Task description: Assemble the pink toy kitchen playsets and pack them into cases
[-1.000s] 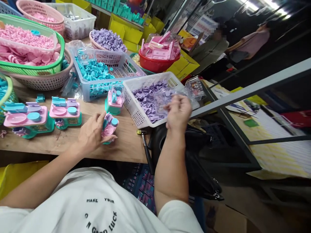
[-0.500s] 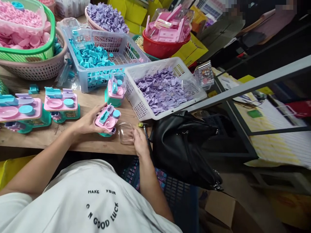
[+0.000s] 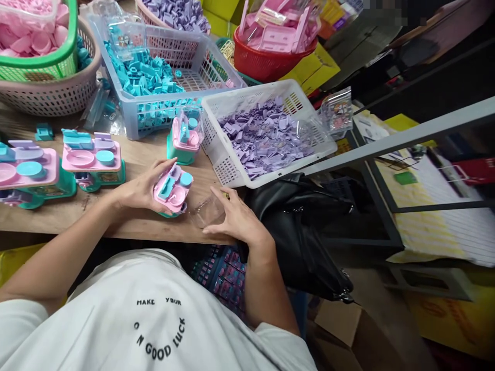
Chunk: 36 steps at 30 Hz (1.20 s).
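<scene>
My left hand (image 3: 141,188) is wrapped round a small toy kitchen (image 3: 172,190), which has a pink top, a teal base and purple and blue parts. Just to its right, my right hand (image 3: 240,216) spans a clear plastic cover (image 3: 207,210) between thumb and fingers. The cover is see-through, so its exact contact with the fingertips is hard to make out. A similar toy kitchen (image 3: 184,138) under clear plastic stands behind the held one. On the left are two more, one nearer (image 3: 93,159) and one at the edge (image 3: 36,172).
A white basket of purple parts (image 3: 216,154) and a translucent basket of blue parts (image 3: 135,113) stand behind. A red bowl (image 3: 263,62) holds pink parts. At the right of the wooden table (image 3: 147,229) lies a black bag (image 3: 286,242). Stacked baskets (image 3: 46,98) stand far left.
My right hand has turned and spread round the clear cover, which has shifted slightly right. My left hand still holds the toy kitchen in nearly the same spot. The view has shifted a little.
</scene>
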Tool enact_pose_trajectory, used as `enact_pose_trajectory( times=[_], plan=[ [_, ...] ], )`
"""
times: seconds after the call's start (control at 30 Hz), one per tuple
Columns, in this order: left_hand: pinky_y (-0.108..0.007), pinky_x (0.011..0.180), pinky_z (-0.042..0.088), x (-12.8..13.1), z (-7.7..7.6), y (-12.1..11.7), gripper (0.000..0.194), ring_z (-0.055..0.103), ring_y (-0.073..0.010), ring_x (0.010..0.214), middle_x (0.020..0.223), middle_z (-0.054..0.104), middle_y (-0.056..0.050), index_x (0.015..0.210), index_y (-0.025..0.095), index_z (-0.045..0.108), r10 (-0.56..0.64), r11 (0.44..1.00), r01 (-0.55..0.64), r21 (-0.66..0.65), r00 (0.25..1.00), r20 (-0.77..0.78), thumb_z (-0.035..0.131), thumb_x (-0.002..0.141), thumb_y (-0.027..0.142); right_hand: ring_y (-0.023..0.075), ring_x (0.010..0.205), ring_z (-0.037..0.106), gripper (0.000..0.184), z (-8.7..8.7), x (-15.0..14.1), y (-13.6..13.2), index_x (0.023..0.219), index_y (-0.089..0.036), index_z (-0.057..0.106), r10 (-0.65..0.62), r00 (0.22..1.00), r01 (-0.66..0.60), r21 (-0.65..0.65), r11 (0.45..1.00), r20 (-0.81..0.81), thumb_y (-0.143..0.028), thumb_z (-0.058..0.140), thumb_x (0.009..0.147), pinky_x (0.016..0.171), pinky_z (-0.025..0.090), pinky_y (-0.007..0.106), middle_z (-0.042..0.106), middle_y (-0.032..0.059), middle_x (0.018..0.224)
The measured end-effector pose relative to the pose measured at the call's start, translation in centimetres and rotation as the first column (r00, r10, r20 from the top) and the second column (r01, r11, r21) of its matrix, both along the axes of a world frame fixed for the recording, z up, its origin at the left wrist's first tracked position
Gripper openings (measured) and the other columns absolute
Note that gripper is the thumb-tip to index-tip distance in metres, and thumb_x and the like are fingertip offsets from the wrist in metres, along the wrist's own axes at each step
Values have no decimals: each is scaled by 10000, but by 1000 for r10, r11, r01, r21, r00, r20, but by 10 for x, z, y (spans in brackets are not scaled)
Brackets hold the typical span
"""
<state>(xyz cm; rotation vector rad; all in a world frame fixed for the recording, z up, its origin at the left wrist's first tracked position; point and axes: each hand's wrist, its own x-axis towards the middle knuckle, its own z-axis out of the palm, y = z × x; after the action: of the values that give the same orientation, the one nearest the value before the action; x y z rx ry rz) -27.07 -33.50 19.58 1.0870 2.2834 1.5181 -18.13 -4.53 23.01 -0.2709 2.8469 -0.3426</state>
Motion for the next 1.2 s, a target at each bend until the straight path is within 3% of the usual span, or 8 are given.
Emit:
enact_pose_trajectory(
  times=[0.07, 0.23, 0.47, 0.63, 0.73, 0.9, 1.07, 1.2],
  plan=[
    [-553, 1206, 333, 11, -3, 1, 1213, 390, -374, 1416, 1449, 424, -173, 1526, 178, 371, 116, 993, -116, 5, 993, -29, 904, 515, 584, 363, 1368, 504, 1022, 5, 3, -1, 1534, -299, 410, 61, 998, -61, 33, 998, -3, -460, 898, 650, 1110, 478, 509, 435, 120, 1537],
    [-554, 1228, 295, 33, -14, 4, 1206, 351, -379, 1418, 1438, 358, -169, 1535, 173, 329, 342, 940, -341, 28, 937, -71, 866, 556, 626, 391, 1219, 627, 956, 11, 7, -6, 1516, -237, 437, -190, 982, 185, 143, 972, 22, -642, 783, 722, 1012, 531, 560, 587, 167, 1387],
    [-641, 1196, 281, 35, -19, -2, 1178, 328, -421, 1448, 1543, 388, -156, 1573, 184, 237, 223, 971, -228, 76, 972, 66, 820, 655, 638, 354, 1566, 166, 1202, -13, -16, 10, 1599, -317, 213, 327, 944, -329, -90, 940, -41, -386, 918, 629, 1234, 263, 597, 195, 136, 1677],
    [-639, 1220, 225, 43, -30, 4, 1270, 232, -439, 1499, 1577, 330, -169, 1600, 210, 154, 222, 968, -231, 103, 971, 94, 855, 622, 617, 344, 1451, 398, 1099, -34, -34, 15, 1543, -280, 309, 345, 938, -337, -278, 899, -21, -402, 909, 630, 1200, 344, 569, 407, 153, 1506],
    [-601, 1223, 243, 50, -33, 12, 1328, 253, -416, 1497, 1546, 343, -191, 1606, 203, 125, 241, 963, -251, 98, 965, 104, 875, 586, 606, 331, 1332, 514, 1034, -23, -21, 26, 1472, -268, 370, 242, 970, -219, -390, 894, 9, -491, 905, 615, 1155, 411, 562, 463, 133, 1385],
    [-556, 1167, 334, 59, -36, 42, 1244, 417, -387, 1374, 1443, 430, -179, 1536, 200, 237, 308, 940, -316, 127, 948, 85, 893, 541, 555, 356, 1397, 447, 994, 35, 5, 15, 1499, -334, 254, 101, 986, -164, -645, 746, -133, -655, 777, 718, 1093, 485, 569, 294, 140, 1549],
    [-510, 1056, 424, 66, -38, 68, 1033, 516, -358, 1244, 1330, 523, -155, 1414, 194, 357, 365, 916, -371, 154, 929, 69, 848, 569, 529, 365, 1407, 400, 943, 78, -8, -40, 1536, -388, 263, 267, 921, -341, -256, 904, -284, -421, 807, 767, 1098, 504, 551, 321, 100, 1454],
    [-516, 1042, 415, 68, -39, 70, 1009, 513, -368, 1242, 1368, 519, -159, 1418, 198, 352, 359, 921, -364, 136, 931, 63, 822, 593, 538, 359, 1386, 402, 932, 80, -20, -60, 1563, -404, 207, 391, 894, -416, -85, 905, -217, -303, 751, 813, 1167, 431, 572, 305, 100, 1411]
  ],
)
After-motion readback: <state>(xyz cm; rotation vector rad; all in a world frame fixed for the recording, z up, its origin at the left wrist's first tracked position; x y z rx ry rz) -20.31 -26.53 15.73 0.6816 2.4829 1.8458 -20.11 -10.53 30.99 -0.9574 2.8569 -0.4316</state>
